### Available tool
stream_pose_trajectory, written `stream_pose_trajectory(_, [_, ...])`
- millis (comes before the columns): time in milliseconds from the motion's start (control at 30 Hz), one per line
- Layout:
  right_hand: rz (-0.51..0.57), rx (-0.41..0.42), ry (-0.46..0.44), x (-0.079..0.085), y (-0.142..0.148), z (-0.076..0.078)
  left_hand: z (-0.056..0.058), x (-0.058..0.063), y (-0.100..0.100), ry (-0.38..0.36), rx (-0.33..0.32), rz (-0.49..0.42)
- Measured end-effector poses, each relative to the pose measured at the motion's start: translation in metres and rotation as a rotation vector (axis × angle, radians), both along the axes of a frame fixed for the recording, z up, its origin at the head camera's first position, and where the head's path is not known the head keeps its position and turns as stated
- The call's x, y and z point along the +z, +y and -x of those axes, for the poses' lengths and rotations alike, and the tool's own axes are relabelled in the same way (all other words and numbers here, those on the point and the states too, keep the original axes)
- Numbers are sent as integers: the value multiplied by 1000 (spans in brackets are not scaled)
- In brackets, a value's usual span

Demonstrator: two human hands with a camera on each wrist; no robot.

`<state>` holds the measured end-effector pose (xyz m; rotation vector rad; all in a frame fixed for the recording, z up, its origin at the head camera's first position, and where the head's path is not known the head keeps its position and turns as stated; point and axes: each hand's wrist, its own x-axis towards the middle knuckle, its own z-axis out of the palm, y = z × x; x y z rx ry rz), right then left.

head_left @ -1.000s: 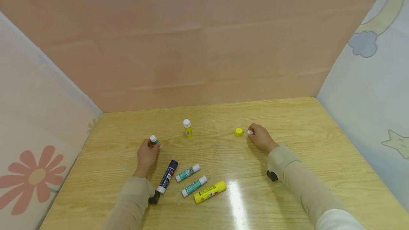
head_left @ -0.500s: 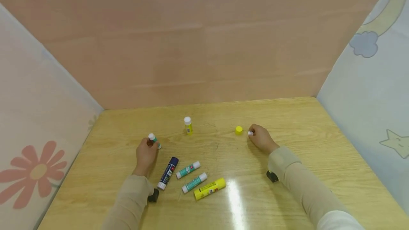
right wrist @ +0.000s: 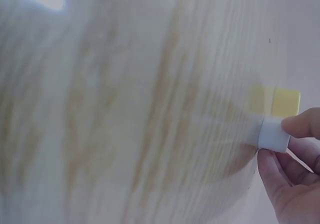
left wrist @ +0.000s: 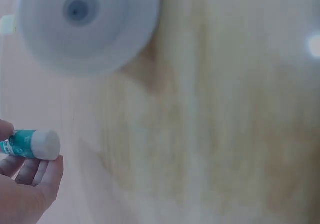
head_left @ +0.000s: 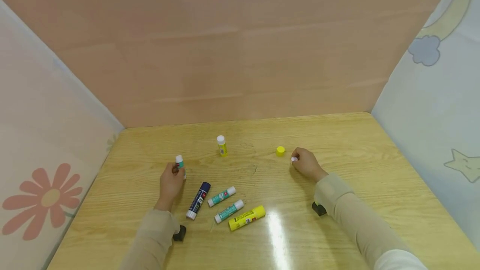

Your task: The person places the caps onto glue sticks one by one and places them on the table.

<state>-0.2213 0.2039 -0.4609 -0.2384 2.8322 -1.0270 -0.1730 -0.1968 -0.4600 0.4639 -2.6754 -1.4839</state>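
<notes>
My left hand [head_left: 171, 181] grips a teal-and-white glue stick [head_left: 180, 164] by its sides, holding it nearly upright at the table's left. In the left wrist view the white end of that glue stick [left wrist: 46, 145] points to the right between thumb and fingers. On the other side, my right hand [head_left: 307, 164] pinches a small white cap [head_left: 294, 159] at the tabletop. Beside this cap stands a yellow cap [head_left: 280, 151], also visible behind the white cap [right wrist: 273, 135] in the right wrist view. A yellow glue stick with a white top [head_left: 222, 146] stands upright between the hands.
In front lie a navy glue stick [head_left: 198, 200], two teal glue sticks [head_left: 222, 196] and a larger yellow glue stick [head_left: 247, 218]. A white round end [left wrist: 115, 29] looms close in the left wrist view. The wooden table [head_left: 322, 132] meets a back wall panel [head_left: 240, 74].
The glue stick in my left hand has turned from leaning to nearly upright. My right hand, still pinching the white cap, has shifted slightly toward me, away from the yellow cap.
</notes>
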Motion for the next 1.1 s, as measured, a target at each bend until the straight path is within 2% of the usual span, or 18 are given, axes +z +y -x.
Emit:
stream_pose_trajectory(200, [10, 0, 14, 0, 0, -3, -3, -4, 5, 30, -21, 5])
stream_pose_trajectory(533, [52, 27, 72, -2, -7, -10, -9, 2, 17, 125, -93, 31])
stream_pose_trajectory(767, [76, 17, 39, -2, -12, -14, -14, 8, 24, 183, -108, 58])
stream_pose_trajectory(1100, [146, 13, -16, 2, -22, -21, -21, 11, 33, 205, -151, 103])
